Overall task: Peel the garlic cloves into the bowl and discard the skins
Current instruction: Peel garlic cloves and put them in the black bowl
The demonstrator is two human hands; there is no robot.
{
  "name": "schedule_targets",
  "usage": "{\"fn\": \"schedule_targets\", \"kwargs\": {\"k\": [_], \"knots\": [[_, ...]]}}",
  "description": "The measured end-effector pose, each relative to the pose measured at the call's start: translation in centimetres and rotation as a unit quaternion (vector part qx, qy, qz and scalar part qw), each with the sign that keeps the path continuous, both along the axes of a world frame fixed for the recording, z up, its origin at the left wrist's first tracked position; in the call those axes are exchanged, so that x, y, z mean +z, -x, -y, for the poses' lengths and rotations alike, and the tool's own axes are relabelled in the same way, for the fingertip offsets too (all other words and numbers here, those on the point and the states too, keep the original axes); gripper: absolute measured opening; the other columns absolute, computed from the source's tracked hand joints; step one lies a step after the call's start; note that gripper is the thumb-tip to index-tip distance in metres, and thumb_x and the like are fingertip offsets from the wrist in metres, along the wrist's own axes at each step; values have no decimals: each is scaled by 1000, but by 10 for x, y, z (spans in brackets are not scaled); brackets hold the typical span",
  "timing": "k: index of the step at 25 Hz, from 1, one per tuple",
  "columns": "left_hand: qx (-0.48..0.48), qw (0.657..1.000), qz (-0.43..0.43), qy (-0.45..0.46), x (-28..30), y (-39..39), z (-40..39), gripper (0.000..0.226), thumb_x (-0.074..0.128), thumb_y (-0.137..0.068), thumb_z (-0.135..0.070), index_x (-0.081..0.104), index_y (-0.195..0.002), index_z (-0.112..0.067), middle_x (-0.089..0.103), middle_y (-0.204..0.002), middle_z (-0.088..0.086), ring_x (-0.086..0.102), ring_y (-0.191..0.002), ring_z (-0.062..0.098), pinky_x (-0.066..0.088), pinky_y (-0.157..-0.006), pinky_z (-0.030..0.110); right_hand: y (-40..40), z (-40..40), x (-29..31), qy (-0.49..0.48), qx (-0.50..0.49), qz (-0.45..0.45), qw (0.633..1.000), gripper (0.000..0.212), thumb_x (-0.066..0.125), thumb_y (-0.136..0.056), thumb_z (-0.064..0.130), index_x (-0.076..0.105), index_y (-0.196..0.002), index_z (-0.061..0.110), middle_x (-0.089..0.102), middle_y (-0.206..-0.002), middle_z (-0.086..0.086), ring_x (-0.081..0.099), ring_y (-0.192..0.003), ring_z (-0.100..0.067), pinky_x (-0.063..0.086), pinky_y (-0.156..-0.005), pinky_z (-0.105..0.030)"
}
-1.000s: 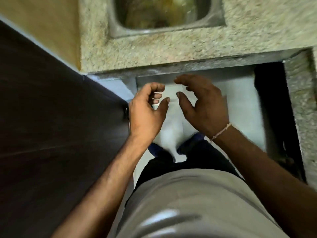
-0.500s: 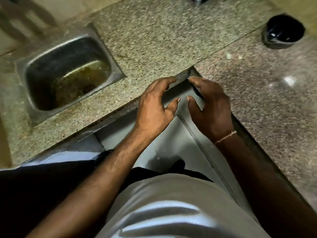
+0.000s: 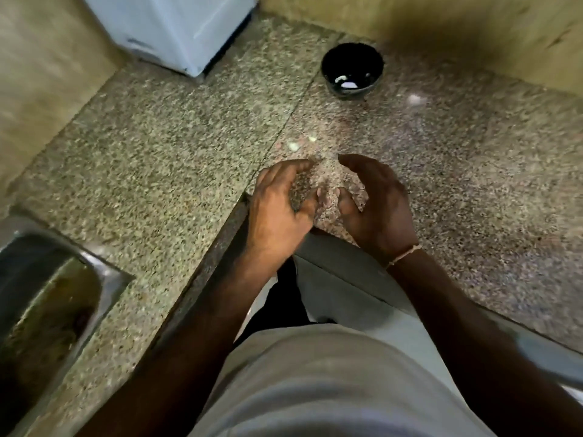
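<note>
A small black bowl (image 3: 352, 70) stands at the back of the granite counter (image 3: 176, 146), with a few pale pieces inside it. Two pale garlic pieces (image 3: 294, 146) lie on the counter between the bowl and my hands. My left hand (image 3: 277, 203) and my right hand (image 3: 378, 203) hover side by side over the counter's inner corner, fingers loosely curved and apart, thumbs close together. Neither hand holds anything that I can see.
A steel sink (image 3: 44, 294) with murky water sits at the lower left. A white appliance (image 3: 170, 29) stands at the back left against the tan wall (image 3: 441, 33). The counter forms an L around my body.
The view has swung up from the floor and sink to the counter corner. Both hands moved forward over the counter; the bowl and garlic pieces are now closer to them.
</note>
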State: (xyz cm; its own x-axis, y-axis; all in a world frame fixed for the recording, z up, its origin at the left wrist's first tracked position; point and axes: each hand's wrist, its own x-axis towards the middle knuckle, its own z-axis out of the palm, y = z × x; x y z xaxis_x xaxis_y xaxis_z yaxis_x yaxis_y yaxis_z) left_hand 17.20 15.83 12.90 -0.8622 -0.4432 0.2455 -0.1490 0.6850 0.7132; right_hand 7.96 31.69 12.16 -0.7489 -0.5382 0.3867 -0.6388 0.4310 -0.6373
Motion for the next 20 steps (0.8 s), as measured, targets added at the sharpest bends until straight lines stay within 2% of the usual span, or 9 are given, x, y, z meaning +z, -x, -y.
{"fn": "schedule_targets", "kwargs": {"k": [4, 9, 12, 16, 20], "knots": [[-29, 999, 42, 2, -19, 64, 40, 37, 74, -92, -25, 68, -128, -17, 68, -124, -5, 59, -118, 18, 43, -98, 26, 44, 31, -12, -37, -67, 43, 996, 42, 68, -92, 14, 64, -134, 12, 65, -134, -5, 60, -122, -24, 48, -101, -33], [-85, 988, 105, 70, -50, 134, 97, 36, 76, -91, -22, 68, -124, -10, 68, -121, 10, 59, -116, 31, 43, -102, 41, 83, 72, -22, -84, -118, 83, 986, 39, 66, -93, 17, 64, -132, 15, 65, -135, -3, 59, -121, -23, 49, -98, -35], [-100, 972, 182, 105, -75, 178, 120, 38, 71, -94, -28, 66, -129, -15, 65, -126, 9, 54, -122, 31, 42, -101, 40, 107, 94, -34, -101, -143, 134, 975, 39, 65, -95, 20, 64, -134, 18, 63, -137, -1, 59, -123, -22, 54, -95, -42], [-146, 942, 245, 175, -102, 220, 132, 38, 66, -97, -30, 63, -135, -23, 63, -129, 7, 52, -126, 31, 42, -104, 44, 130, 108, -48, -103, -136, 159, 972, 38, 66, -94, 17, 65, -132, 16, 64, -135, -2, 61, -121, -22, 54, -96, -44], [-157, 920, 255, 252, -114, 231, 135, 28, 66, -95, -28, 68, -123, -26, 65, -119, 5, 53, -117, 30, 46, -94, 45, 152, 110, -60, -104, -126, 161, 973, 37, 65, -93, 16, 65, -131, 14, 64, -133, -2, 61, -119, -21, 55, -93, -44]]}}
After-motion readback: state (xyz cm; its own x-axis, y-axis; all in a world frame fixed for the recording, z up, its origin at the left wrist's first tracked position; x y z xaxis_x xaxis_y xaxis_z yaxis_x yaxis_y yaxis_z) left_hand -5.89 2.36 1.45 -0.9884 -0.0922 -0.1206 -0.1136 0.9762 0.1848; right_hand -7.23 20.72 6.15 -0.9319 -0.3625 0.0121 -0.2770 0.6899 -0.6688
